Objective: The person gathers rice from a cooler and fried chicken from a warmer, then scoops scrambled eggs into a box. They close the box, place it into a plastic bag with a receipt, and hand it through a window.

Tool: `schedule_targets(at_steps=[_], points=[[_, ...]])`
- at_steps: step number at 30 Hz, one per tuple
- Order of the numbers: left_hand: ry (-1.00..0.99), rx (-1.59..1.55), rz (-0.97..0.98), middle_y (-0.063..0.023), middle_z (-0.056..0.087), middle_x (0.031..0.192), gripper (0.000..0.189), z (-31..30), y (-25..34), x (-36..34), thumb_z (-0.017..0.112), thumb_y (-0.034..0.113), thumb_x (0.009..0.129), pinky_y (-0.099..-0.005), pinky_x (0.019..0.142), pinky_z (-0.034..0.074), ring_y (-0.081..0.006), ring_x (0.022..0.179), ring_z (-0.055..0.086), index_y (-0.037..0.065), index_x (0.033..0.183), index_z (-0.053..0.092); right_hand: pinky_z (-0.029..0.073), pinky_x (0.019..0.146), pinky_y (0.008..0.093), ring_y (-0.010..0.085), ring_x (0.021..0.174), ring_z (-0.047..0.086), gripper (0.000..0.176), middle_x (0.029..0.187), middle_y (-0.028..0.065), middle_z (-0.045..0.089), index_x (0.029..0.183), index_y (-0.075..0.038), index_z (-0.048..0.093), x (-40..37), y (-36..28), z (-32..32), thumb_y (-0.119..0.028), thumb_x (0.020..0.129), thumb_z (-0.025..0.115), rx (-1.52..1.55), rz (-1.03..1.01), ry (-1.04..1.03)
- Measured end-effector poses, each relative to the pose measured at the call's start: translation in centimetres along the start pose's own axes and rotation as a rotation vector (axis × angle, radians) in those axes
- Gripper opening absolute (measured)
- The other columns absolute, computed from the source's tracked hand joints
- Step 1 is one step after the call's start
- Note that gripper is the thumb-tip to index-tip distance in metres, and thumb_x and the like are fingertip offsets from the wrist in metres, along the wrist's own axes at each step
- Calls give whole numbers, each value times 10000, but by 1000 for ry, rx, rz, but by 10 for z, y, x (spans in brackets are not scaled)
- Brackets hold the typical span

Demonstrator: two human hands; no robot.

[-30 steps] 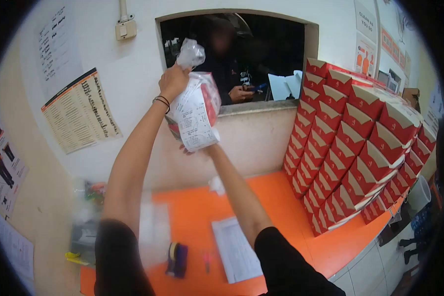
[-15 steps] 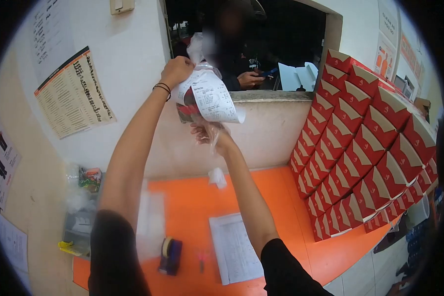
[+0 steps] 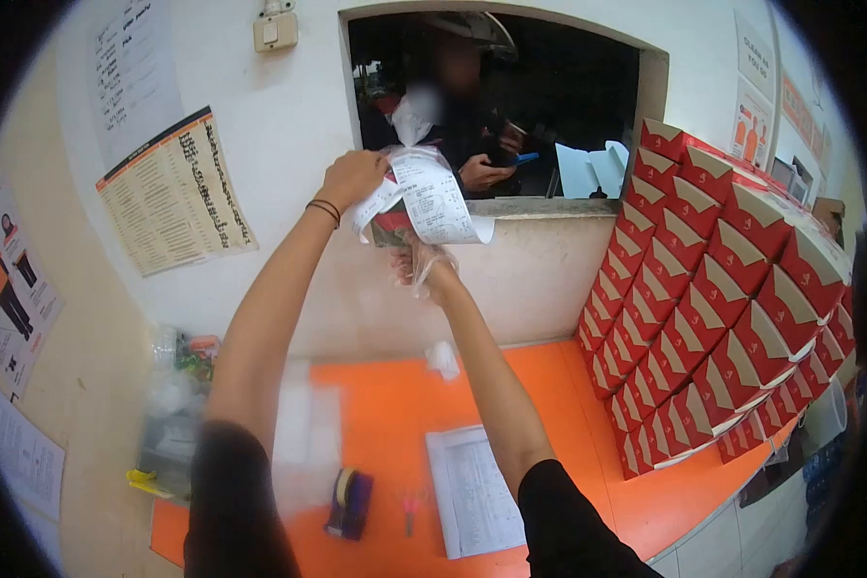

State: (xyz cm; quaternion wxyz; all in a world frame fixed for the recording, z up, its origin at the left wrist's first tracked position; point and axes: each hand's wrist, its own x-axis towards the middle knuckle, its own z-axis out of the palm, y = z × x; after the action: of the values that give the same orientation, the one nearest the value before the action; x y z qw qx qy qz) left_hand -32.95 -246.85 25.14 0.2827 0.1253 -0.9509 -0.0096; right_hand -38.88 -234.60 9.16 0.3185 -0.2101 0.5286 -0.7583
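Note:
My left hand point(image 3: 353, 179) grips the top of a clear plastic bag point(image 3: 395, 214) with a red box inside and a long paper receipt point(image 3: 438, 200) stuck to its front. The bag is held up at the sill point(image 3: 535, 205) of a serving window. My right hand point(image 3: 422, 262), in a thin clear glove, supports the bag from below. Behind the window a person point(image 3: 453, 116) looks at a phone point(image 3: 515, 159) held in their hand.
A tall slanted stack of red boxes point(image 3: 732, 289) fills the right of the orange counter point(image 3: 568, 433). On the counter lie a printed sheet point(image 3: 477, 491), a tape dispenser point(image 3: 349, 503), scissors point(image 3: 409, 506) and a crumpled tissue point(image 3: 443, 358). Menus and posters hang on the left wall.
The bag came down from high in front of the window to sill height. My right hand moved under it and the receipt swung forward.

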Motion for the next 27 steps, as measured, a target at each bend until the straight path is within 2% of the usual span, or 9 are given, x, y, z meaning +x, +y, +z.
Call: schedule_targets(at_steps=[5, 9, 10, 13, 18, 22, 24, 25, 27], points=[[30, -157, -10, -196, 664, 1028, 415, 14, -12, -3, 422, 417, 929, -478, 853, 495, -387, 970, 626, 120, 1062, 679, 469, 432, 306, 145, 446, 520, 467, 627, 55, 589, 839, -28, 617, 10, -3, 8, -484, 906, 539, 28, 38, 63], [130, -236, 4, -210, 656, 1051, 435, 19, -17, -21, 487, 428, 907, -462, 858, 494, -382, 985, 623, 104, 1151, 643, 468, 444, 318, 149, 456, 508, 468, 638, 52, 569, 869, -38, 619, 17, 4, 11, -500, 893, 544, 41, 3, 79], [75, -247, -13, -239, 616, 1145, 539, 13, -15, -29, 523, 476, 898, -418, 912, 464, -375, 1057, 597, 60, 1236, 578, 468, 444, 318, 149, 456, 508, 468, 638, 52, 569, 869, -38, 619, 9, 1, 14, -500, 893, 544, 45, 1, 80], [228, -243, -6, -230, 627, 1092, 612, 31, -28, -45, 564, 521, 855, -458, 863, 492, -382, 980, 627, 93, 1290, 523, 507, 535, 344, 167, 556, 520, 451, 729, 54, 557, 913, -40, 604, -14, -3, 16, -478, 910, 495, -31, 42, 103], [146, -376, -140, -247, 608, 1065, 775, 30, -30, -81, 628, 597, 792, -409, 822, 503, -329, 938, 638, 28, 1292, 462, 497, 563, 327, 171, 595, 512, 447, 764, 64, 547, 1022, -60, 605, -21, 28, -6, -481, 893, 525, -36, 83, 75], [0, -812, -377, -194, 630, 975, 738, 21, -27, -130, 709, 541, 768, -314, 670, 516, -217, 807, 645, -9, 1202, 478, 483, 596, 290, 139, 655, 536, 423, 814, 46, 585, 1056, -62, 620, -110, 56, -38, -447, 890, 566, -9, -47, 49], [-36, -905, -338, -134, 636, 912, 644, 36, -24, -173, 758, 453, 762, -274, 604, 491, -159, 750, 619, 7, 1138, 483, 488, 631, 285, 124, 722, 553, 360, 858, 34, 593, 1052, -67, 632, -191, 78, -56, -387, 892, 591, -75, -205, 162], [-115, -965, -311, -104, 602, 865, 649, 37, -15, -201, 769, 460, 747, -289, 610, 486, -163, 727, 591, 7, 1119, 492, 497, 671, 292, 126, 749, 563, 375, 873, 34, 603, 1080, -66, 644, -226, 92, -73, -393, 904, 591, -214, -62, 296], [-320, -1165, -261, -65, 550, 863, 603, 46, 2, -268, 801, 422, 728, -285, 639, 457, -143, 767, 541, 22, 1069, 506, 517, 694, 319, 167, 801, 614, 450, 980, 75, 641, 1216, -25, 584, -334, 117, -106, -375, 934, 563, -146, -108, 299]])
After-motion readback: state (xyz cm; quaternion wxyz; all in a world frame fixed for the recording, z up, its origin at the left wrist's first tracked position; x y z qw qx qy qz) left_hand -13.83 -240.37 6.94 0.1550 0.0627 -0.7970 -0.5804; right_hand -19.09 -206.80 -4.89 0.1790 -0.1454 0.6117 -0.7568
